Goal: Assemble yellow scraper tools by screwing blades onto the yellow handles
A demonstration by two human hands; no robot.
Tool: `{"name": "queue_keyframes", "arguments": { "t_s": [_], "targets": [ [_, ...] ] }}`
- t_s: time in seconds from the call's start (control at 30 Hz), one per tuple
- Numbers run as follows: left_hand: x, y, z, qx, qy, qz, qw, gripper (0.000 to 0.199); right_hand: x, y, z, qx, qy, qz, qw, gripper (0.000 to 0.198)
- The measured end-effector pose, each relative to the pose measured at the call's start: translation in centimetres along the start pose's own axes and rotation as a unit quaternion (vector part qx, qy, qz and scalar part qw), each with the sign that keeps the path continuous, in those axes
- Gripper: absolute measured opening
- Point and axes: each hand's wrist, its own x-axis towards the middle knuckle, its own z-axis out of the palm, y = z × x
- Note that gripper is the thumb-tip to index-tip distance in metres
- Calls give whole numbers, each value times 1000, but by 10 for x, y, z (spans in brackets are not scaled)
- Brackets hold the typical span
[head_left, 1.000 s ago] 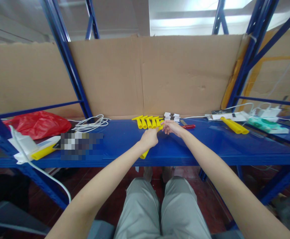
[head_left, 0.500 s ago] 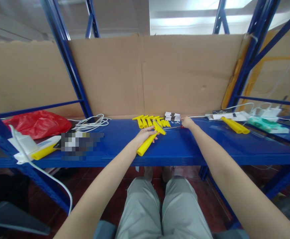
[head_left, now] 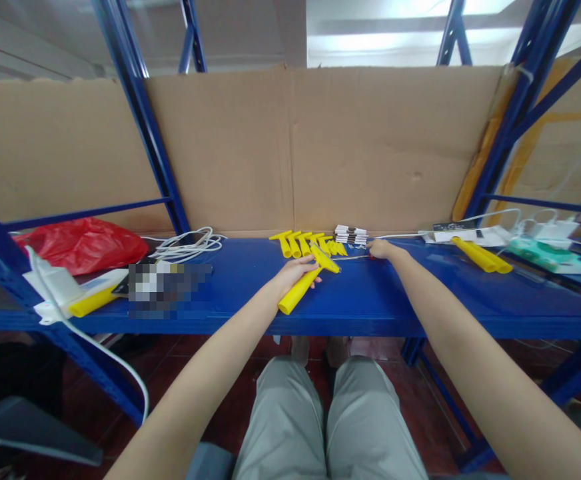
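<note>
My left hand (head_left: 291,273) is closed around a yellow T-shaped scraper (head_left: 298,292), held at a slant with its wide head up and to the right. My right hand (head_left: 383,249) is closed on a screwdriver (head_left: 354,257); a bit of its red handle shows, and its thin metal shaft points left toward the scraper's head. Whether the tip touches the scraper I cannot tell. Behind my left hand lies a row of several more yellow T-shaped pieces (head_left: 293,245). Just left of my right hand, small white-and-dark packs (head_left: 351,235) are stacked, with tiny metal bits in front.
The blue shelf (head_left: 240,283) has a cardboard wall (head_left: 230,153) behind it. A red plastic bag (head_left: 88,245), coiled white cable (head_left: 195,243) and a yellow tube (head_left: 93,303) lie left. Two yellow tubes (head_left: 478,255) and a green-and-white pack (head_left: 550,255) lie right.
The whole view has shifted a little, so things on the shelf appear slightly farther right. Both hands keep their hold, with little other visible movement.
</note>
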Motion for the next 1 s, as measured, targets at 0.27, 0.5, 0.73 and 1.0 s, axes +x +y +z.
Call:
{"name": "queue_keyframes", "arguments": {
  "t_s": [0.27,0.5,0.73,1.0],
  "targets": [
    [-6,3,4,0,-33,-20,999,64,-13,-13,-6,-13,-37,40,998,39],
    [-5,2,3,-11,-50,-26,998,67,-26,-24,-11,-1,-15,71,997,32],
    [-7,3,5,-3,-41,-28,999,66,-25,-35,-4,-8,6,99,995,38],
    [-4,1,3,-14,-56,-15,998,68,-26,-33,-5,17,-3,89,996,36]
  ]
}}
